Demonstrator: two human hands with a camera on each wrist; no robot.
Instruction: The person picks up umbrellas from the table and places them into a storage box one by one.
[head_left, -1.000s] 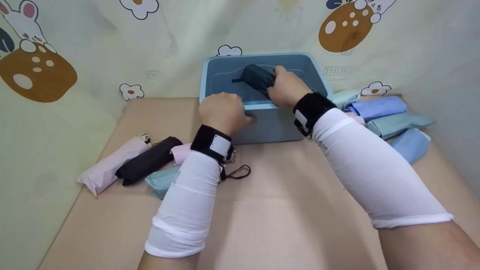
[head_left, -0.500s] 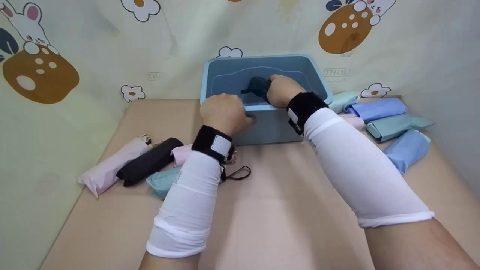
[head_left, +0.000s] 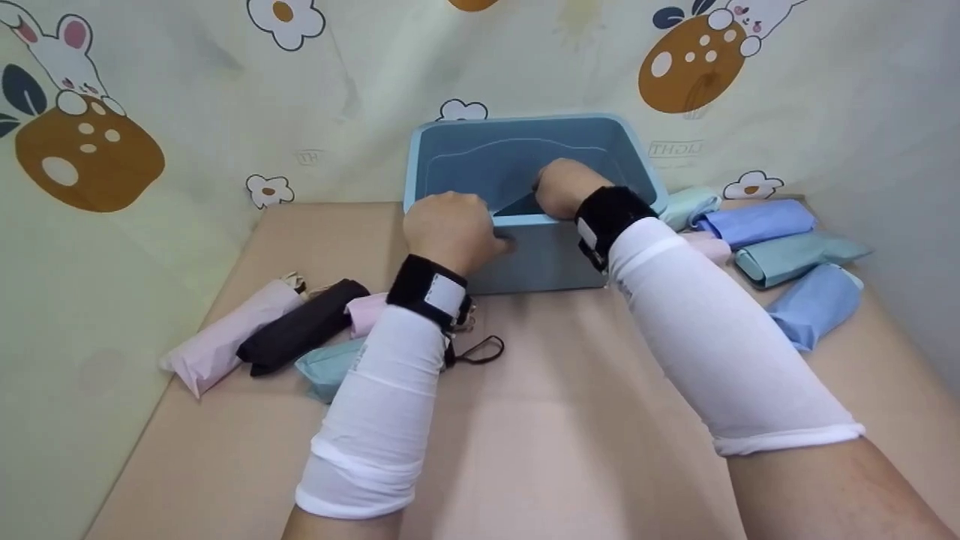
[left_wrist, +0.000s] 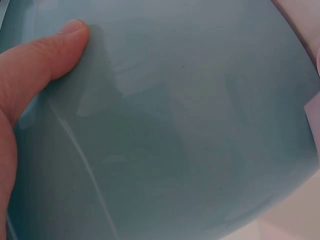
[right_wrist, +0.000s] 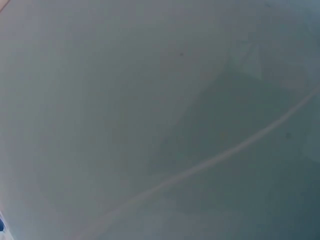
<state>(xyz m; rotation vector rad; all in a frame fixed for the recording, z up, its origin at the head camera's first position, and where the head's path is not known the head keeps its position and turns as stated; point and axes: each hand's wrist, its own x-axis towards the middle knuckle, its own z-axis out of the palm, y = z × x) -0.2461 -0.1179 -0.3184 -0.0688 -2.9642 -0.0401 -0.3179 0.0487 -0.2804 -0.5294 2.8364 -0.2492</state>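
Note:
A blue plastic bin (head_left: pixel 540 259) stands at the back of the table against the patterned backdrop. My left hand (head_left: pixel 451 231) grips its front rim, fingers hooked over the edge; in the left wrist view the thumb (left_wrist: pixel 52 57) lies against the outer wall. My right hand (head_left: pixel 570 187) reaches down inside the bin, fingers curled and mostly hidden. By its fingers shows a dark patch of the navy folded umbrella (head_left: pixel 523 205), the rest of which the front wall hides. In the right wrist view only the bluish bin wall (right_wrist: pixel 125 100) appears.
On the left lie folded umbrellas: pale pink (head_left: pixel 236 334), black (head_left: pixel 304 326), pink (head_left: pixel 365 313) and teal (head_left: pixel 330 369), with a wrist loop (head_left: pixel 482 350). Several more, including blue (head_left: pixel 757 221), green (head_left: pixel 799 255) and light blue (head_left: pixel 816 304) ones, lie right of the bin.
My right hand has moved down into the bin with the navy umbrella, which has sunk mostly out of sight behind the front rim. The left hand keeps its grip on the rim.

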